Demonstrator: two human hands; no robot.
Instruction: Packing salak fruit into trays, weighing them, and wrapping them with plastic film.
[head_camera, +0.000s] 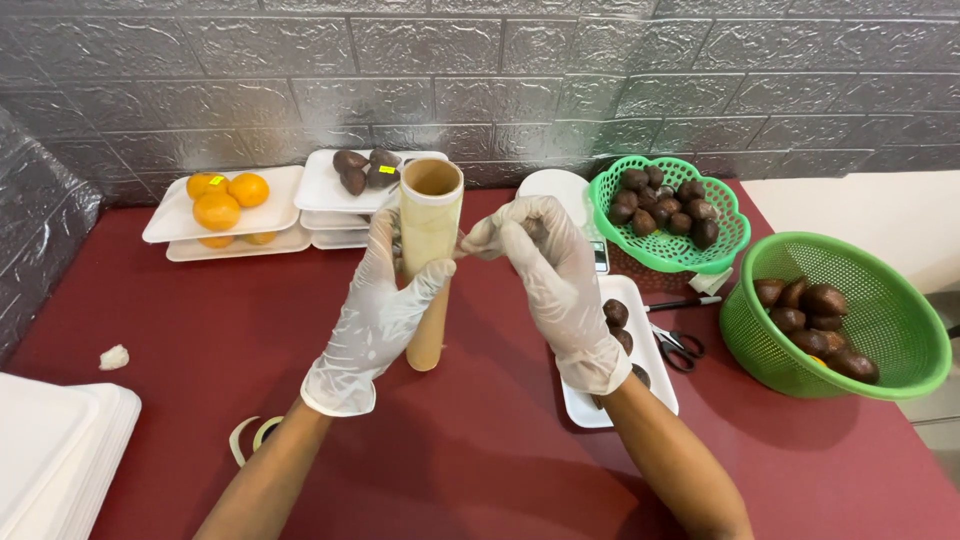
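The left hand (375, 300) wraps around the roll (428, 255) and stands it up on the table (480, 450), so it stays steady. The right hand (555, 275) pinches the film edge (470, 243) to pull it loose. A tray (625, 395) waits below.

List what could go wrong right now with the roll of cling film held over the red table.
1. The left hand holds the cling film roll upright; the thin film pinched by the right hand could tear or stick to the gloves.
2. The tray of brown fruit lies under the right forearm; a nudge could spill it.
3. The scissors lie close by.
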